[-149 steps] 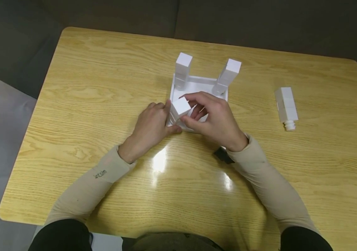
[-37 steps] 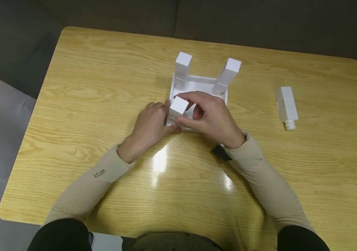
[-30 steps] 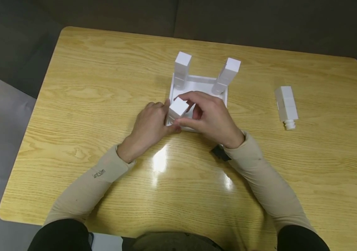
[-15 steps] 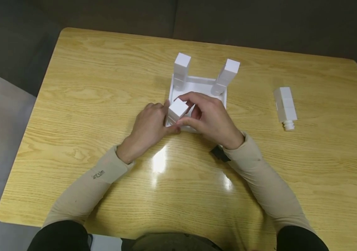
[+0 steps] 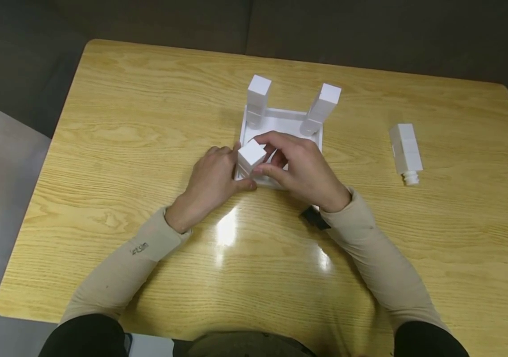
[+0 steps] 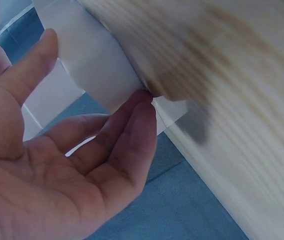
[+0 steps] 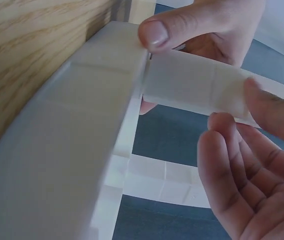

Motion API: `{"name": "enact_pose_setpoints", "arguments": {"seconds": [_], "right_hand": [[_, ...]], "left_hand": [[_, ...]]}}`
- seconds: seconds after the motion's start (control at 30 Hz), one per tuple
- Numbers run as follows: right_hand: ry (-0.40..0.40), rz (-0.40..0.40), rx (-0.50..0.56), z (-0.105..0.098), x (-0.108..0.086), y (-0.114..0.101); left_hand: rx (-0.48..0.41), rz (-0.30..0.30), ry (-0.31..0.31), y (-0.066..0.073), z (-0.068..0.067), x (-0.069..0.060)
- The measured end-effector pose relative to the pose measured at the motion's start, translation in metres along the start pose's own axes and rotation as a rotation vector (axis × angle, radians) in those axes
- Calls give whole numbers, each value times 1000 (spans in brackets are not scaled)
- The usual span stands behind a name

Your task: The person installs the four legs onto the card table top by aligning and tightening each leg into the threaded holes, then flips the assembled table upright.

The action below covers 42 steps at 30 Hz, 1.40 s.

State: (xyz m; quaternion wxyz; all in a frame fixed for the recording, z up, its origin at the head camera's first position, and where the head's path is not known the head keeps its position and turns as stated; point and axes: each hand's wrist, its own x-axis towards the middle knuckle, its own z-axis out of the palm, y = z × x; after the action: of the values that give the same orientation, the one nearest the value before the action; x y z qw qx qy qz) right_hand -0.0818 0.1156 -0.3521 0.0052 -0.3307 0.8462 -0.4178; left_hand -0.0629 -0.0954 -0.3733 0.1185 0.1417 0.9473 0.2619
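A white square tabletop [image 5: 285,119] of a small table lies upside down on the wooden table, its raised rim upward. Two white legs, the far left leg [image 5: 259,96] and the far right leg [image 5: 325,101], stand on its far corners. My right hand [image 5: 305,166] pinches a third leg [image 5: 252,153] at the near left corner between thumb and fingers; in the right wrist view this leg [image 7: 197,82] meets the tabletop [image 7: 77,110]. My left hand [image 5: 213,173] grips the tabletop's near left corner, fingers curled at its edge [image 6: 102,60]. The leg's lower end is hidden.
A loose white leg [image 5: 407,151] with a threaded end lies at the right of the wooden table [image 5: 138,114]. A dark object [image 5: 315,217] shows at the right wrist. Grey partitions [image 5: 160,22] stand behind the far edge.
The third leg has turned a little and shifted slightly left over the corner. My right fingers have changed their place on it. The left hand keeps its hold, and the loose leg lies as before.
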Motion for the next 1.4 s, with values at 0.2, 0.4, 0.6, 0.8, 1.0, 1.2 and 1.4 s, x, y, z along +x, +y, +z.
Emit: {"name": "enact_pose_setpoints", "arguments": {"seconds": [0.2,0.4,0.6,0.8,1.0,1.2,1.4], "right_hand": [[1,46,11,-4,-1,-2],[25,35,10,-3,0,0],[40,21,11,-1,0,1],[54,25,6,-1,-1,0],[56,73,-9,1,-2,-1],[43,96,-7,1,-4,-2],[53,68,1,4,-3,-1]], "left_hand": [[12,7,1,1,-1,1],[14,7,1,2,-2,2],[14,10,0,1,-2,1],[23,20,-2,1,-2,0],[20,12,-4,0,-1,-1],[30,21,1,0,0,-1],[53,39,25,1,0,-1]]}}
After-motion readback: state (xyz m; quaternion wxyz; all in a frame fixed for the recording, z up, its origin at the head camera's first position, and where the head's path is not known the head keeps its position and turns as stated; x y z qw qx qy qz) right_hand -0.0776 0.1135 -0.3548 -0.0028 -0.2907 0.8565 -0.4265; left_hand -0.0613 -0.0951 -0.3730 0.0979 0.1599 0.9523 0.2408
